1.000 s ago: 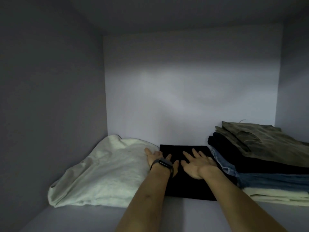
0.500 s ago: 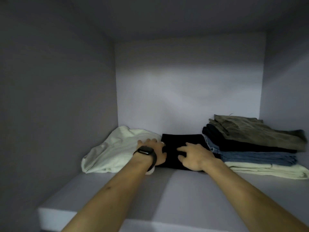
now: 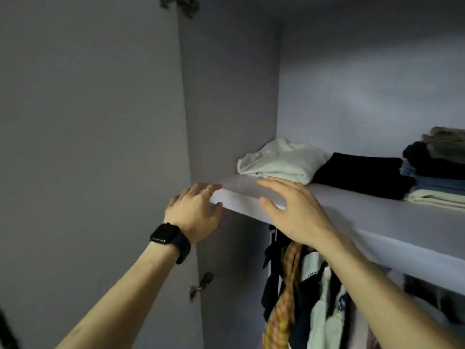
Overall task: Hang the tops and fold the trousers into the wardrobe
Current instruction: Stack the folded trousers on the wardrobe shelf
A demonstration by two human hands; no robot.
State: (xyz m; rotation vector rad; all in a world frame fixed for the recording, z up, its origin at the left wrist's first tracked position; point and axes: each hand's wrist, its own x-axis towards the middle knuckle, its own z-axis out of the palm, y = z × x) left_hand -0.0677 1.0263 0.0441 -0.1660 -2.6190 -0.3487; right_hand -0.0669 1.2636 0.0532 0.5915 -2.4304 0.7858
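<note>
Lilac-grey wardrobe (image 3: 226,96) interior, dimly lit, crossed by one shelf (image 3: 364,210). On the shelf I see folded black trousers (image 3: 362,175) lying flat. They touch a crumpled white garment (image 3: 281,162) toward the shelf's left end and a stack of folded trousers (image 3: 435,172) toward its right end. Under the shelf hang several tops (image 3: 319,311), one of them orange checked. The left hand (image 3: 193,212), with a black watch (image 3: 171,238) on the wrist, rests relaxed fingers on the shelf's front left corner. The right hand (image 3: 294,212) hovers just in front of the shelf's edge, fingers spread apart and gripping nothing.
</note>
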